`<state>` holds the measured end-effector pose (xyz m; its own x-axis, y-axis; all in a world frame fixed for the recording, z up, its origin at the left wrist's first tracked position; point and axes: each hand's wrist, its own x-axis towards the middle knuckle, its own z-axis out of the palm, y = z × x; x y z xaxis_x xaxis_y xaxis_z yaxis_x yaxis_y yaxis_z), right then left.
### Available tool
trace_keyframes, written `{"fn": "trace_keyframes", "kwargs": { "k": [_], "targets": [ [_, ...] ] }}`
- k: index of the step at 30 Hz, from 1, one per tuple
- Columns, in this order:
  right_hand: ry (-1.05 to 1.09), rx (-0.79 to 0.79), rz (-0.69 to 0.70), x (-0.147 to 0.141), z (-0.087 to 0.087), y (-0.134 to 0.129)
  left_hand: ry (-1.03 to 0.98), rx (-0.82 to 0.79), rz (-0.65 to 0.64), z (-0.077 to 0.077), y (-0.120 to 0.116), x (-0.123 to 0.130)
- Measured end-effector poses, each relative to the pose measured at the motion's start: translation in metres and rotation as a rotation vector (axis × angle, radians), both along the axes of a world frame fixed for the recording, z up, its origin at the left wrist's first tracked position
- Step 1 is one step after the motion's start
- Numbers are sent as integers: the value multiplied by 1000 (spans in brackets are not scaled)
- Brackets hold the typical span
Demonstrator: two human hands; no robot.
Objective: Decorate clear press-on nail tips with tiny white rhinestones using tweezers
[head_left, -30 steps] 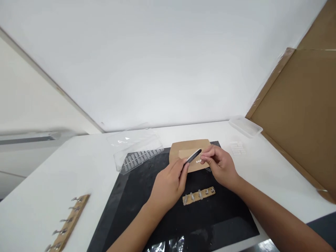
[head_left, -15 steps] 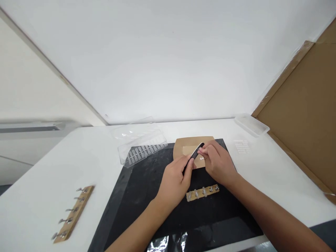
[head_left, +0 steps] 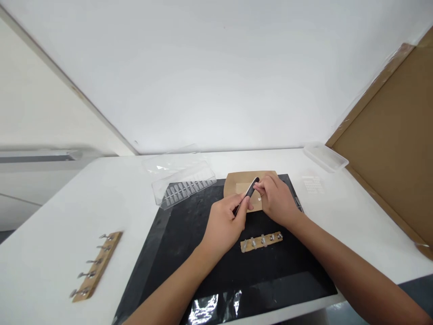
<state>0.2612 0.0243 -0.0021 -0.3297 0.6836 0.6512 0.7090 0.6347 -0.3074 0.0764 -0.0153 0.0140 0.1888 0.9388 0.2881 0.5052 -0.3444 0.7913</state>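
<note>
Nail file point(head_left: 249, 191) is held up between the two hands, just past the left thumb. Spreading out to both sides of the hands is the white table point(head_left: 57, 230); on it, beneath them, lies the black mat point(head_left: 184, 221). Beyond the fingertips is a brown tray point(head_left: 232, 180), and a clear box point(head_left: 205, 169) of nail-shaped pieces lies farther to the left hand's left. A wooden strip point(head_left: 100, 266) with metal clips lies well left of the left hand; a shorter strip point(head_left: 259, 243) is on the mat, nearer the body than the right hand. The left hand point(head_left: 223, 221) is clamped on the file's near end, thumb against fingers. The right hand point(head_left: 279, 198) has thumb and fingertips drawn together at the far end; whether a small piece is between them, I cannot tell. The file's long axis slants away from the left hand and rightward, its rounded tip pointing forward beside the right fingertips. Smallest is a white bit point(head_left: 259, 199) just below those fingertips.
</note>
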Motion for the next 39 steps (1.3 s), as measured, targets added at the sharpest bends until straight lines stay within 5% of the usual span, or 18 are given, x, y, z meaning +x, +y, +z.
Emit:
{"fn": "trace_keyframes", "kwargs": {
  "k": [7,13,29,33,39],
  "targets": [
    [-11,44,-54,-2,4,2,33,127,26,-1,-1,2],
    [-23,-19,38,-3,7,1,53,255,41,1,0,1],
    [33,-35,109,-3,12,0,29,274,14,0,-2,0],
    [68,5,-1,-1,15,2,30,276,12,0,-4,2],
    [27,-20,85,-2,20,-1,26,274,18,3,-5,1]
  ]
}}
